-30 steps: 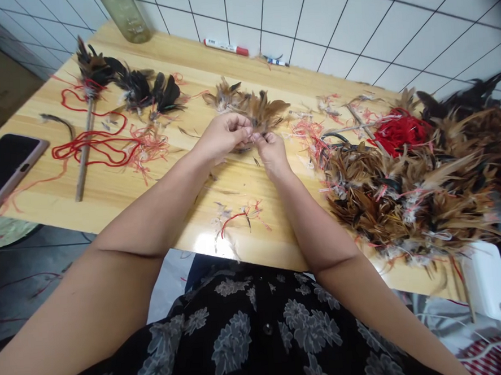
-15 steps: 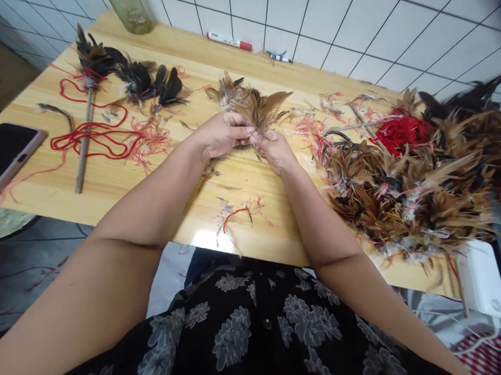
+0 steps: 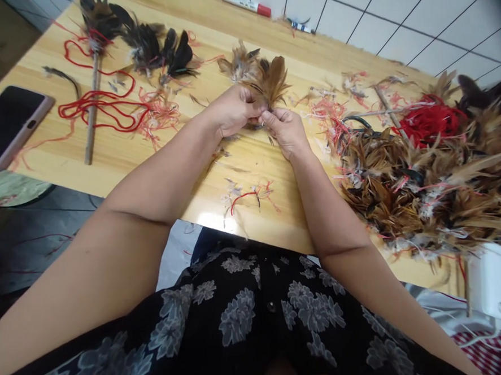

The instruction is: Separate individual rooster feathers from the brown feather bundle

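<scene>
A small bunch of brown feathers (image 3: 273, 80) stands fanned out above my fingers, its quill ends pinched low down. My left hand (image 3: 239, 110) is closed round the base of the bunch from the left. From the right, the thumb and fingers of my right hand (image 3: 286, 130) pinch the same quill ends, and the two hands touch. Just behind lies another tuft of brown feathers (image 3: 239, 62) on the table. Short feather scraps and a piece of red cord (image 3: 243, 196) lie in front of my hands.
A large heap of brown feathers (image 3: 382, 188) with a red cord bundle (image 3: 435, 121) covers the right side. On the left are a feather-topped stick (image 3: 93, 109), loose red cord (image 3: 119, 117), black feathers (image 3: 146, 47) and a phone (image 3: 11, 126). A red marker (image 3: 245, 4) lies near the tiled wall.
The view has tilted down and shifted left, so the table sits higher and further right. The held feathers are now more upright; both hands keep their pinch.
</scene>
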{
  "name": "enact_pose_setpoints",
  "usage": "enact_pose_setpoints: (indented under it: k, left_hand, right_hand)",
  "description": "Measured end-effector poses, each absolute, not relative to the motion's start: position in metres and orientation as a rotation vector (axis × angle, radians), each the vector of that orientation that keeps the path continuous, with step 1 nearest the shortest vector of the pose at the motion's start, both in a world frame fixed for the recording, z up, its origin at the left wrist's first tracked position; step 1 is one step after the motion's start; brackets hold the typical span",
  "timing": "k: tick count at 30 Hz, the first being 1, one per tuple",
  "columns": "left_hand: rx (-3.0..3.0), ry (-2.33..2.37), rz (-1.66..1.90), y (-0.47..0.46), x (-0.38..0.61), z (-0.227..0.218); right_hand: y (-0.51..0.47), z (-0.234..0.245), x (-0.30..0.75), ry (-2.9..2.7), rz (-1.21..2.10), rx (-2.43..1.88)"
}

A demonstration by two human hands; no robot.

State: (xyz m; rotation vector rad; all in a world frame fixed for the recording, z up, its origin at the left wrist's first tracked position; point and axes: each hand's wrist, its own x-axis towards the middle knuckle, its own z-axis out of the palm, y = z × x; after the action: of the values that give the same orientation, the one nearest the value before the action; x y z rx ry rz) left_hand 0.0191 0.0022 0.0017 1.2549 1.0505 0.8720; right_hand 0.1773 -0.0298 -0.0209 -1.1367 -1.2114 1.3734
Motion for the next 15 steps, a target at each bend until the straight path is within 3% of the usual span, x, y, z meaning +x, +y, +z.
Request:
enact_pose_setpoints:
  k: [6, 12, 15]
  left_hand:
    - [1.489, 1.167, 0.956, 0.017, -0.011, 0.012]
    - [1.907, 1.206, 0.548, 0.016, -0.028, 0.014]
    - [1.975, 1.224, 0.550, 0.014, -0.017, 0.008]
  right_hand:
    - [-0.013, -0.039, 0.182, -1.131, 1.366, -1.167]
    - [-0.002, -0.049, 0.183, -1.027, 1.354, -1.177]
    - [0.004, -0.059, 0.182, -1.033, 1.293, -1.171]
